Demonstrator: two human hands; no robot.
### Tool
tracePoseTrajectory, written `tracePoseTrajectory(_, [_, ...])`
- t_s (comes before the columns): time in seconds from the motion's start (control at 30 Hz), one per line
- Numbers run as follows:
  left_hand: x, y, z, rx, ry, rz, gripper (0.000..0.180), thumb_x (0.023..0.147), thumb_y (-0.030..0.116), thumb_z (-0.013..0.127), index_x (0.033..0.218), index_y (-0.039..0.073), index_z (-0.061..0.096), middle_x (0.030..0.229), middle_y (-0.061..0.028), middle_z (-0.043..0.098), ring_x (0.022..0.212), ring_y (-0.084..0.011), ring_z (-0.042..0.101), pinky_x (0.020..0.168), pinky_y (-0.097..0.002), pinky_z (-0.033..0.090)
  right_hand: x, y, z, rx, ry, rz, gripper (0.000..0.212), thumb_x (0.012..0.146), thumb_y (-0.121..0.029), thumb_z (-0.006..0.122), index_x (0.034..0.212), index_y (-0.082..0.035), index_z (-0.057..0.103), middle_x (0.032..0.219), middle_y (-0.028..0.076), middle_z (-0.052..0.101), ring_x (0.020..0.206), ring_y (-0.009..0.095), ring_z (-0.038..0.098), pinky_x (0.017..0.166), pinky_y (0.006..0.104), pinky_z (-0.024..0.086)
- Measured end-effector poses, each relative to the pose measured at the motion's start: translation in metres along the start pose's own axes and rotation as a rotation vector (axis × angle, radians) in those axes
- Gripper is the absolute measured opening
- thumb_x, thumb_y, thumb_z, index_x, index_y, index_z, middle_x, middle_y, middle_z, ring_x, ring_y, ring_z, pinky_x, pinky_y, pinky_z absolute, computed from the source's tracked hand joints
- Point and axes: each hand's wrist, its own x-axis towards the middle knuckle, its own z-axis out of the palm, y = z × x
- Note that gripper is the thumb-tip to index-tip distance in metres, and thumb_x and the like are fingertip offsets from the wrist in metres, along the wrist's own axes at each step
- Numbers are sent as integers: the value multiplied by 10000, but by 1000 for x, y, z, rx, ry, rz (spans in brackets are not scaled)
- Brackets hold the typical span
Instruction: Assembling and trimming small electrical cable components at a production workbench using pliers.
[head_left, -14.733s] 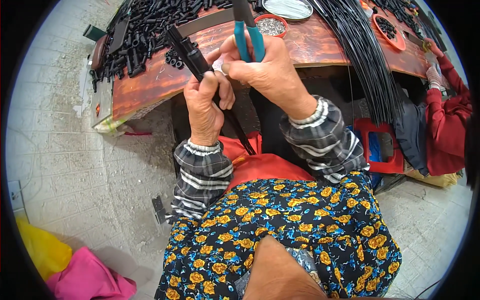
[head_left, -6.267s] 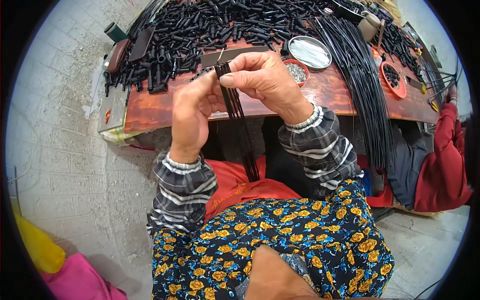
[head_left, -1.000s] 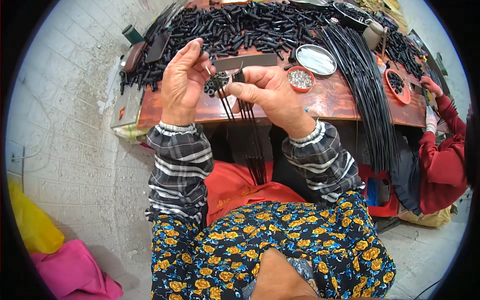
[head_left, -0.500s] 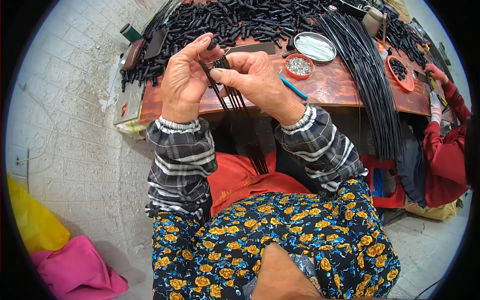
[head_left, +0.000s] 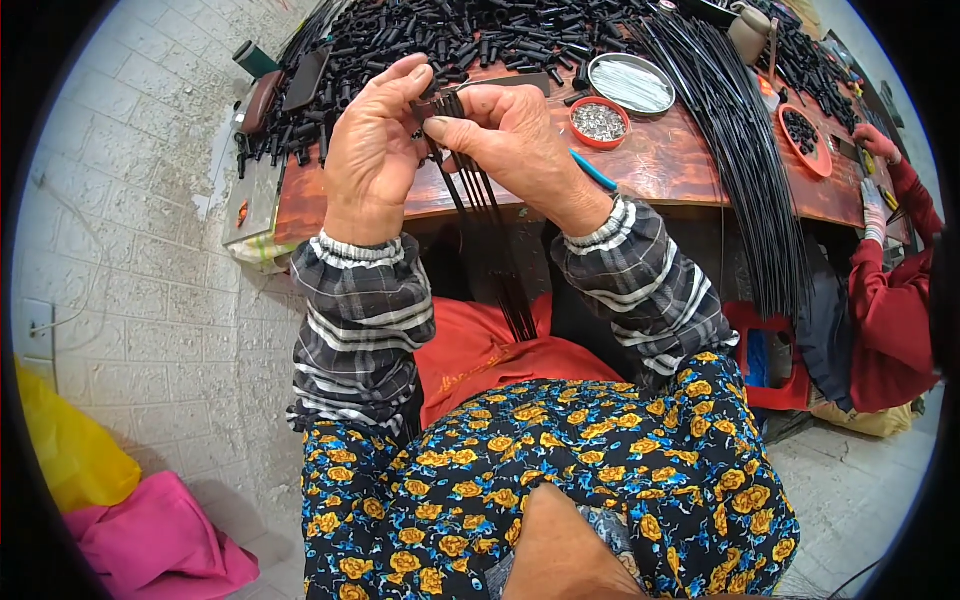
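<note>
A bunch of thin black cables (head_left: 487, 195) hangs from my right hand (head_left: 520, 140), whose thumb and fingers are closed round it near the top. The lower ends reach down over the red cloth (head_left: 480, 350) on my lap. Close beside it, my left hand (head_left: 368, 150) is held upright with fingers curled at the cable tops and thumb raised. A small dark piece shows by that thumb, but the fingers hide what they grip. Beyond my right wrist lies a blue-handled tool (head_left: 592, 170) on the table.
Black tubular parts (head_left: 400, 40) are heaped across the table (head_left: 660, 165). A red bowl of small metal pieces (head_left: 600, 122), a round tray of white strips (head_left: 632, 84) and a long black cable bundle (head_left: 745, 170) lie to the right. A person in a red sleeve (head_left: 885, 310) works at far right.
My left thumb and fingers have shifted slightly at the cable tops, and the small black piece between them is now less visible. My right hand keeps its hold on the cables.
</note>
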Motion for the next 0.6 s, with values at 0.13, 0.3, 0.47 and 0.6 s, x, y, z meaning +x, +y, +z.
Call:
tracePoseTrajectory(0.13, [-3,-4,5,100,61,23,150,849,136,681,985,72,676,855,16,632,772,-85,567,662,-239,411,2,6,-2,-30,14,-9,145,858,-118,679,805,16,664,666,9,632,597,47,589,514,193,454])
tracePoseTrajectory(0.3, [0,-5,-4,80,84,49,147,845,148,693,963,61,687,849,9,630,762,-86,562,654,-227,398,7,14,-2,-171,11,-47,156,844,-132,700,787,10,672,647,3,625,582,34,569,491,194,432])
tracePoseTrajectory(0.47, [-1,-7,-3,53,65,84,135,858,148,683,943,44,678,823,-21,629,745,-113,584,674,-244,450,11,11,-6,-291,21,-71,201,816,-171,737,713,-19,657,591,-42,566,546,5,468,461,198,354])
tracePoseTrajectory(0.6, [-4,-7,2,34,66,105,132,865,152,676,941,44,675,810,-22,628,734,-120,588,674,-262,463,11,10,-4,-300,32,-103,239,794,-202,759,677,-33,635,564,-64,522,532,0,423,449,212,326])
